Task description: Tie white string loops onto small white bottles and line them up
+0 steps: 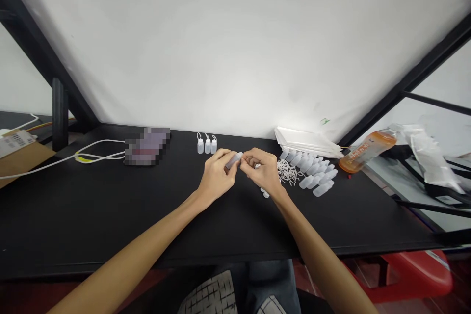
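Note:
My left hand (215, 176) is closed round a small translucent white plastic bottle (232, 160), tilted with its neck toward my right hand. With fingertips pinched at that neck, my right hand (267, 171) is closed; whatever lies between its fingers is too small to make out. Beside my right hand lies a pile of thin white loop straps (289, 172), partly hidden by it. Further right, several similar bottles (309, 164) lie in rows. Small white pieces (265, 193) show beneath my right wrist. Behind my left hand stand three upright bottles (208, 145) with loops on their necks.
A stack of white sheets or bags (307, 141) lies by the wall, near an orange drink bottle (368, 150) on its side. On the left are a pixelated object (147, 147), a white cable (99, 142) and a cardboard box (27, 157). A red stool (412, 274) stands below right.

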Available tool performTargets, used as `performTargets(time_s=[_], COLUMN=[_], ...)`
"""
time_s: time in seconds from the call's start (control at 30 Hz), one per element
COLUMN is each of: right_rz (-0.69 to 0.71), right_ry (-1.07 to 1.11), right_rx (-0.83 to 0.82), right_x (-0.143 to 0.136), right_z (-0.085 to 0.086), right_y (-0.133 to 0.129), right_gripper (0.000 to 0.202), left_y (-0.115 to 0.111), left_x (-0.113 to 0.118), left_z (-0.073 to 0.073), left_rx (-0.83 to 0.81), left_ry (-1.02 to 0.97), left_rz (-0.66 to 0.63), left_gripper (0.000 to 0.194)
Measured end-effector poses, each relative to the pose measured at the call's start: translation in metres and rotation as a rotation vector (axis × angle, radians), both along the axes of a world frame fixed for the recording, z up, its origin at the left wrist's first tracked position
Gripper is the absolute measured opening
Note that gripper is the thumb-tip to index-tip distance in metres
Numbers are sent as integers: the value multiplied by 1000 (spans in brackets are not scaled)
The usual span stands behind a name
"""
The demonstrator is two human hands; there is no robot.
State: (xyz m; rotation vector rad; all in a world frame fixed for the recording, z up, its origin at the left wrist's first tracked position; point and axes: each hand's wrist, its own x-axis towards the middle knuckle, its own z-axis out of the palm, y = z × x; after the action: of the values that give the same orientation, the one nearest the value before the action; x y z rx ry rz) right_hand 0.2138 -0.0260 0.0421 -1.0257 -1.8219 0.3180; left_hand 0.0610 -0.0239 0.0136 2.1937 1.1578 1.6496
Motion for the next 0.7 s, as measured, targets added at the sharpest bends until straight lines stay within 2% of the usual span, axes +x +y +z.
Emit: performTargets(time_s=[0.17,0.37,0.47,0.53,0.7], right_rz=[25,40,52,75,73], right_ry=[-11,-68,-57,-21,125], right_rx=[-46,7,-34,-78,-153], right_x=[2,4,5,6,10], right_z=[2,2,3,4,4], right_y=[-1,1,1,0,2], right_gripper=[10,10,9,11,22], left_y=[-1,-1,1,4,8], left_x=[0,-2,-4,-7,-13], left_z=[4,8,9,9,17], left_rx=[-20,-56,-105,-178,-488], left_ry=[25,42,24,-30,-233], left_rz=[0,-8,-40,-101,-315], left_gripper=[17,17,16,16,25])
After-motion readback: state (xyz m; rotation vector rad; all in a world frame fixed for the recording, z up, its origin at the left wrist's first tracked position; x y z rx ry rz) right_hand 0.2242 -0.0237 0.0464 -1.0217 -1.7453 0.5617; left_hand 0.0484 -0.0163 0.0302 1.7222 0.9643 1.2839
